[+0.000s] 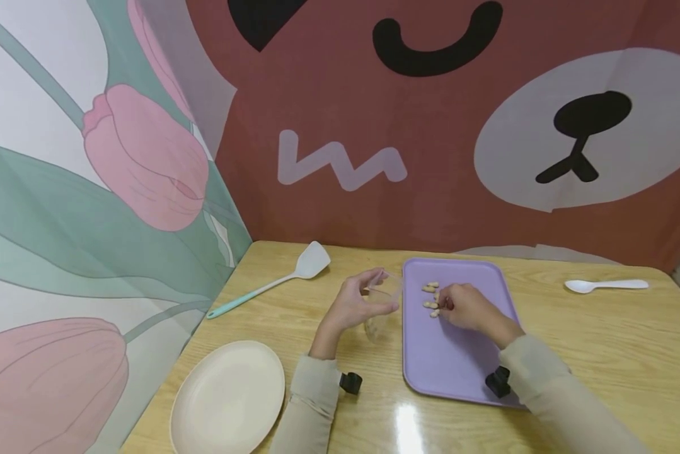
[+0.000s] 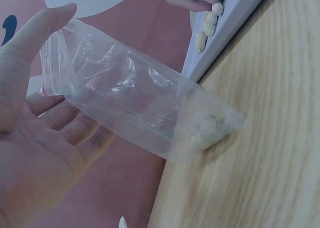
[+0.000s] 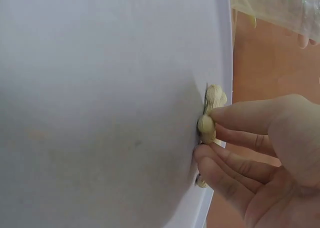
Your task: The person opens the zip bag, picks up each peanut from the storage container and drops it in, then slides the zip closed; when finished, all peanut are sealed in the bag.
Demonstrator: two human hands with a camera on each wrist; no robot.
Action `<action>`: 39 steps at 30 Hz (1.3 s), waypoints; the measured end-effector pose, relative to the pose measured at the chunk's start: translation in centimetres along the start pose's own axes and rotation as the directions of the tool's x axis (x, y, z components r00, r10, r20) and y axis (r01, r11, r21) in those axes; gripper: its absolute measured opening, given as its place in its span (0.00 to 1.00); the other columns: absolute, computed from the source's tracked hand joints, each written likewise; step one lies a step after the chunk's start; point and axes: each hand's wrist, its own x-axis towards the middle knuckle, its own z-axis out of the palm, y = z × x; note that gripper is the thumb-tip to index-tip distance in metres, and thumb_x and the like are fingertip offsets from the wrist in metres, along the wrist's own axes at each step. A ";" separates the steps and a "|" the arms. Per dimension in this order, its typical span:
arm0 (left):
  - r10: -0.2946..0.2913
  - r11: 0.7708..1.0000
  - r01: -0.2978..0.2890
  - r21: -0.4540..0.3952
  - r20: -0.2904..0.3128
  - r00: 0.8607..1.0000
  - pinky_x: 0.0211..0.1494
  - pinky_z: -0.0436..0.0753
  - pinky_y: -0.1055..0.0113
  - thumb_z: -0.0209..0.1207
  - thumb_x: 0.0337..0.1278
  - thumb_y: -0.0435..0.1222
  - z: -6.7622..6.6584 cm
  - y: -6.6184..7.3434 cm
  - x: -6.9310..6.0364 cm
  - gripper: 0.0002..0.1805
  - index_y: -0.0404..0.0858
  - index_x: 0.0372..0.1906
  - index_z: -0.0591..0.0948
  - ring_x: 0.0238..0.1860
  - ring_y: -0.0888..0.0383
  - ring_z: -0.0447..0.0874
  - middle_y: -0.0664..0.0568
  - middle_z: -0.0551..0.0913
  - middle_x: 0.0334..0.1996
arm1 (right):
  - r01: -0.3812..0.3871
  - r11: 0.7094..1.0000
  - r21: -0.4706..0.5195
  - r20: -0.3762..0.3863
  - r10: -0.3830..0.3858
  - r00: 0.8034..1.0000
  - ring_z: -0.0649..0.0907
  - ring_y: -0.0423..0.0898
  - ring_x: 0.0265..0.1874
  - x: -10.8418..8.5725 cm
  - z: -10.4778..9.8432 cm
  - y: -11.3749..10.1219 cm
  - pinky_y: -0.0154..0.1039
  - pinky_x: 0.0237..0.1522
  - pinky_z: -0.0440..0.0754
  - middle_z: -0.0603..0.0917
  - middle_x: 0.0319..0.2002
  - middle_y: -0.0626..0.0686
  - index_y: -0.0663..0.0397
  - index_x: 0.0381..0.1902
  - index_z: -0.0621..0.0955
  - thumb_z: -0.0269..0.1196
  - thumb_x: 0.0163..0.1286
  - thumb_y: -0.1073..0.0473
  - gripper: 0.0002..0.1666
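Pinching a peanut (image 3: 206, 129) in its fingertips, the right hand (image 1: 467, 308) is low over the purple tray (image 1: 459, 369); the other peanuts (image 1: 430, 305) lie in a loose cluster near the tray's left edge, towards its far end, close around those fingers. The left hand (image 1: 352, 302) holds a clear plastic bag (image 2: 125, 80) by its top, thumb on one side of the mouth and fingers on the other; the bag hangs just left of the tray, with something pale in its bottom corner, too blurred to tell what.

For a good pick, a light grip across the middle of the shell should serve best; a hard squeeze could crack it, and a grip at the tip might let it roll away. The neighbours lie near enough to be nudged, so coming down from above seems safer than sweeping in from the side; the raised edge of the tray should help stop a stray one. The bag looks thin and limp, so its mouth is best held wide, with the thumb well apart from the fingers; gripping near the rim, without crushing it, would leave the opening clear.
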 end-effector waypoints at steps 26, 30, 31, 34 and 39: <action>0.003 1.000 -0.003 -0.015 0.004 1.000 0.63 0.72 0.49 0.73 0.52 0.43 0.1 0.0 -0.2 0.45 0.36 0.73 0.67 0.65 0.45 0.72 0.45 0.76 0.65 | 0.010 0.999 0.053 -0.010 -0.009 1.000 0.80 0.45 0.27 1.4 -2.9 -0.3 0.44 0.31 0.80 0.84 0.26 0.50 0.65 0.29 0.85 0.67 0.56 0.72 0.02; 0.009 1.000 -0.009 -0.004 -0.002 1.000 0.62 0.73 0.51 0.73 0.52 0.43 0.1 0.2 -0.1 0.44 0.36 0.73 0.67 0.64 0.44 0.73 0.45 0.76 0.65 | 0.089 0.992 0.095 -0.029 -0.087 0.996 0.81 0.44 0.27 2.7 -4.4 -2.6 0.42 0.30 0.81 0.84 0.26 0.49 0.62 0.30 0.86 0.67 0.57 0.71 0.03; 0.009 1.000 -0.009 -0.001 -0.004 1.000 0.62 0.73 0.51 0.73 0.51 0.43 0.1 0.2 -0.1 0.44 0.36 0.72 0.67 0.64 0.45 0.73 0.45 0.76 0.64 | 0.107 0.988 0.109 -0.029 -0.105 0.994 0.81 0.43 0.27 3.0 -4.6 -3.3 0.41 0.30 0.81 0.84 0.27 0.49 0.61 0.30 0.86 0.67 0.57 0.71 0.03; 0.009 1.000 -0.009 0.002 -0.008 1.000 0.61 0.74 0.53 0.73 0.51 0.43 0.0 0.1 -0.1 0.44 0.35 0.72 0.67 0.63 0.44 0.74 0.46 0.77 0.64 | 0.144 0.980 0.136 -0.020 -0.143 0.990 0.82 0.42 0.27 3.8 -5.2 -5.4 0.40 0.30 0.82 0.85 0.29 0.48 0.59 0.33 0.87 0.68 0.59 0.69 0.04; 0.014 1.000 -0.014 0.016 -0.006 1.000 0.59 0.75 0.56 0.73 0.51 0.45 0.0 0.1 0.0 0.45 0.36 0.72 0.67 0.63 0.46 0.75 0.54 0.78 0.62 | 0.184 0.975 0.123 -0.021 -0.182 0.983 0.83 0.43 0.29 4.7 -5.9 -8.3 0.41 0.31 0.83 0.85 0.32 0.49 0.60 0.36 0.87 0.67 0.61 0.69 0.05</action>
